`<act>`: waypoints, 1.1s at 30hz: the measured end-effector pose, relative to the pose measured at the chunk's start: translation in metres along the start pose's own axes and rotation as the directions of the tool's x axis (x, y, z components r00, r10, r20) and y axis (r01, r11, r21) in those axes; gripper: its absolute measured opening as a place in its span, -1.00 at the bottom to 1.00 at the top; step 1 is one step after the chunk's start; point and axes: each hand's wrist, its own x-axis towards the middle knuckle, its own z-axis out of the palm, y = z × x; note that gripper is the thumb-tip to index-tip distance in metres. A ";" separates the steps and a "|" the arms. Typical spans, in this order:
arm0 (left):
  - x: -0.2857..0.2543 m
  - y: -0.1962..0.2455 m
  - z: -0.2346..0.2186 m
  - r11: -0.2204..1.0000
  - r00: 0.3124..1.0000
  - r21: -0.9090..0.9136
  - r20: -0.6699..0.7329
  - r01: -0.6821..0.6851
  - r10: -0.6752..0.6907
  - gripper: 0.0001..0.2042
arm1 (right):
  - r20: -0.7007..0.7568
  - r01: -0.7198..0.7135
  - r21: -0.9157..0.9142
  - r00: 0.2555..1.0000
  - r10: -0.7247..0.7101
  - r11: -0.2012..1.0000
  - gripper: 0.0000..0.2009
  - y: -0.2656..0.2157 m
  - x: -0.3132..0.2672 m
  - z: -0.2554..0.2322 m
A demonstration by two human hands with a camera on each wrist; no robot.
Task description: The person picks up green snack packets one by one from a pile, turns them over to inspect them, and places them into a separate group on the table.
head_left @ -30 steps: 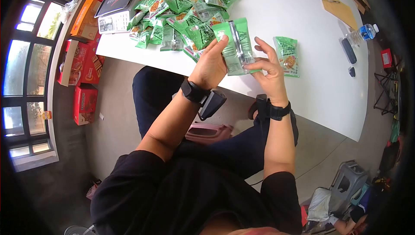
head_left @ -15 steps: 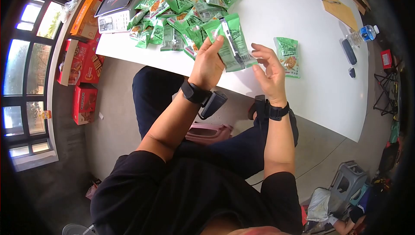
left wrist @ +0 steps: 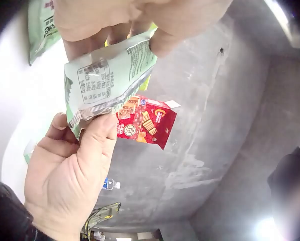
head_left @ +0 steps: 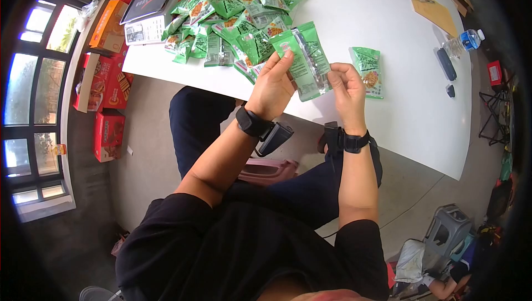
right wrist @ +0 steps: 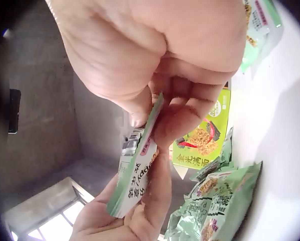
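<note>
A green snack packet [head_left: 308,67], its back with the long seam facing up, is held over the table's near edge. My left hand [head_left: 272,86] holds its left side, thumb on top. With thumb and fingers my right hand [head_left: 349,89] pinches its lower right edge. The left wrist view shows a printed table on the packet [left wrist: 102,83]; the right wrist view catches it nearly edge-on. A heap of similar green packets [head_left: 230,15] lies beyond the left hand, and one single packet [head_left: 368,74] lies face up right of the right hand.
On the white table [head_left: 396,112], a scale [head_left: 145,30] stands left of the heap. At the right are a water bottle [head_left: 468,40], a dark case [head_left: 446,64] and a brown envelope [head_left: 432,10]. Red boxes [head_left: 108,129] stand on the left, and a pink stool [head_left: 266,171] is below the table.
The right hand's loose fingers came away from the packet, then closed on its lower right edge. The packet shifted slightly and turned a little, while the left hand kept its hold.
</note>
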 end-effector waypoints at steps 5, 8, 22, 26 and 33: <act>0.000 -0.004 0.000 0.994 0.992 0.085 -0.101 -0.068 0.077 -0.73 | -0.083 0.190 -0.342 0.969 -0.231 0.920 -0.71 -0.010 0.001 0.011; 0.001 -0.006 0.000 0.960 0.989 0.267 -0.096 -0.083 0.112 -0.68 | 0.031 0.337 -0.521 0.926 -0.377 0.784 -0.61 -0.011 0.001 0.014; -0.010 -0.011 0.004 0.759 0.970 0.629 -0.031 -0.167 0.239 -0.56 | 0.141 -0.261 0.390 0.964 0.223 0.883 -0.63 -0.020 0.000 0.006; -0.011 -0.014 0.005 0.845 0.994 0.527 -0.001 -0.090 0.107 -0.53 | 0.155 -0.294 0.476 0.956 0.250 0.829 -0.63 -0.025 0.000 0.007; -0.011 -0.012 0.003 0.878 0.997 0.472 0.044 -0.082 0.069 -0.50 | 0.092 -0.166 0.221 0.985 0.149 0.961 -0.59 -0.004 0.002 -0.007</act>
